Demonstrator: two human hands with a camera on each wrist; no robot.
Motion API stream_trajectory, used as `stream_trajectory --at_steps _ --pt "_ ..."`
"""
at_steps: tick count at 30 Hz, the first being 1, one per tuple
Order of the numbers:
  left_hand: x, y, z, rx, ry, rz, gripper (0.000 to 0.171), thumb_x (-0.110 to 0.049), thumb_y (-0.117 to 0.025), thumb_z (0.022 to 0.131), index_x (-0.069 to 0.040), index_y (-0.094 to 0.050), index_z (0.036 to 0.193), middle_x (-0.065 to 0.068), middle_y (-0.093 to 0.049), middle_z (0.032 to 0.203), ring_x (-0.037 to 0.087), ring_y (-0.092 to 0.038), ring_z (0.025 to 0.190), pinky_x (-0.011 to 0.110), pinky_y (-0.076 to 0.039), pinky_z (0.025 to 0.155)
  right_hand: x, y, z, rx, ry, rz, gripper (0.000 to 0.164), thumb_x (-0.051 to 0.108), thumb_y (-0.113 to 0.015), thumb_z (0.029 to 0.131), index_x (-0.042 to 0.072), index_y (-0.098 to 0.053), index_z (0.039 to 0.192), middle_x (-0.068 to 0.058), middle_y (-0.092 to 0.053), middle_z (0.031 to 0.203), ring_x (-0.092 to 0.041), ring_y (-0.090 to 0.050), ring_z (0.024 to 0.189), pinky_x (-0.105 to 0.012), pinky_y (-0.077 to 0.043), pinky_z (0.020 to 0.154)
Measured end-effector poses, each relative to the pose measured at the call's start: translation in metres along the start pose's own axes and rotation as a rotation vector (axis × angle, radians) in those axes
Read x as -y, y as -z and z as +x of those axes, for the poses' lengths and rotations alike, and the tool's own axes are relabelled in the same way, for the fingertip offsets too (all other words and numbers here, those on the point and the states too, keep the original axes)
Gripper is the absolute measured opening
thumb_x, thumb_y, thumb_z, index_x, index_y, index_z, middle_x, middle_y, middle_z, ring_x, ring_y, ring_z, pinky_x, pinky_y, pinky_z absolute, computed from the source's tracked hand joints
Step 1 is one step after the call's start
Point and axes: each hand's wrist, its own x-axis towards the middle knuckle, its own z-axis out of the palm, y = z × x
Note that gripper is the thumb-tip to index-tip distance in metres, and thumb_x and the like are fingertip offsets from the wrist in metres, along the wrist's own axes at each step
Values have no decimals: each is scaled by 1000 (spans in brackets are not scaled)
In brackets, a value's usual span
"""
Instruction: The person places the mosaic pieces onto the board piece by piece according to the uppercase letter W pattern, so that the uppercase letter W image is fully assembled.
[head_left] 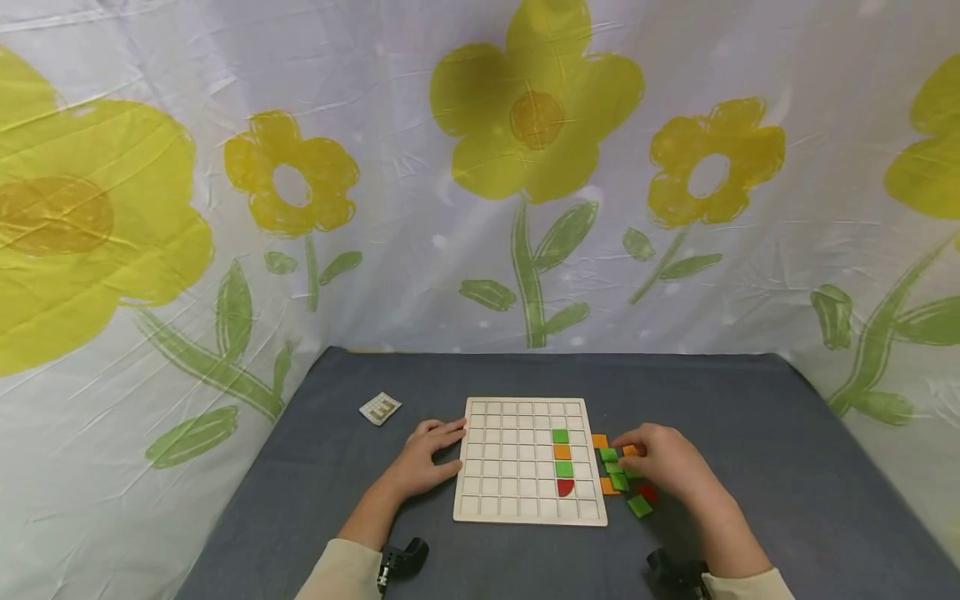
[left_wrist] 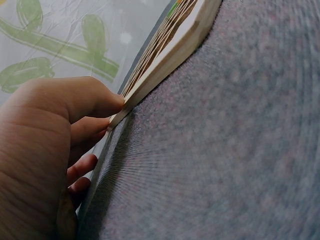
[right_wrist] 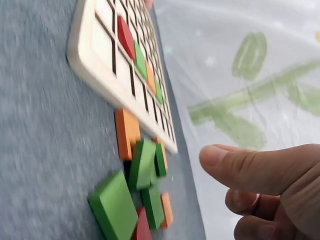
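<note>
Behind your worktop (head_left: pixel 300 525) hangs a pale backdrop (head_left: pixel 412 283) printed with yellow flowers. The gridded wooden board (head_left: pixel 495 483) lies flat on the dark cloth between your hands. Your left hand (head_left: pixel 426 463) touches the board's left edge, thumb and fingers spread. Your right hand (head_left: pixel 667 458) is by the loose tiles (head_left: pixel 640 506), green, orange and red, heaped just beside the board's right edge; its fingers bend, forefinger and thumb apart, gripping nothing visible. A small card (head_left: pixel 380 408) lies beyond your left hand. Four set tiles (head_left: pixel 562 452) form a column in the grid.
</note>
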Motion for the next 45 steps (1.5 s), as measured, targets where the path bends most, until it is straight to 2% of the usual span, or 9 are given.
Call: stream_trajectory --at_steps 6,14,27,35,45 --pt "1 -1 1 1 11 8 56 -22 -73 93 -7 -59 146 -1 -48 157 28 -41 134 60 -33 106 -15 3 1 22 -15 -20 22 10 -80 88 8 -80 109 0 -55 79 -19 -46 72 -38 -38 63" --pt "2 -2 1 -2 11 3 56 -23 -73 94 -8 -60 146 -2 -48 157 28 -41 135 61 -33 106 -35 -2 1 54 -42 6 20 10 -85 80 9 -77 99 -2 -46 68 -18 -42 62 -36 -33 60" --pt "2 -1 1 5 6 4 56 -22 -73 93 -6 -59 146 0 -48 157 30 -40 135 61 -33 105 -41 0 0 73 -24 62 22 8 -85 79 4 -76 99 -3 -45 69 -18 -43 63 -36 -35 61" --pt "1 -2 0 -4 8 -1 56 -22 -73 93 -7 -60 145 0 -49 156 29 -41 134 61 -33 105 -32 14 -4 60 -8 93 23 6 -82 83 -1 -74 103 -4 -47 74 -20 -43 67 -38 -36 62" --pt "-1 0 0 -6 9 -1 56 -22 -73 93 -7 -60 145 1 -49 156 29 -41 134 61 -34 105 -1 29 -4 24 35 51 21 10 -82 83 5 -77 103 -3 -52 84 -21 -45 76 -38 -38 64"
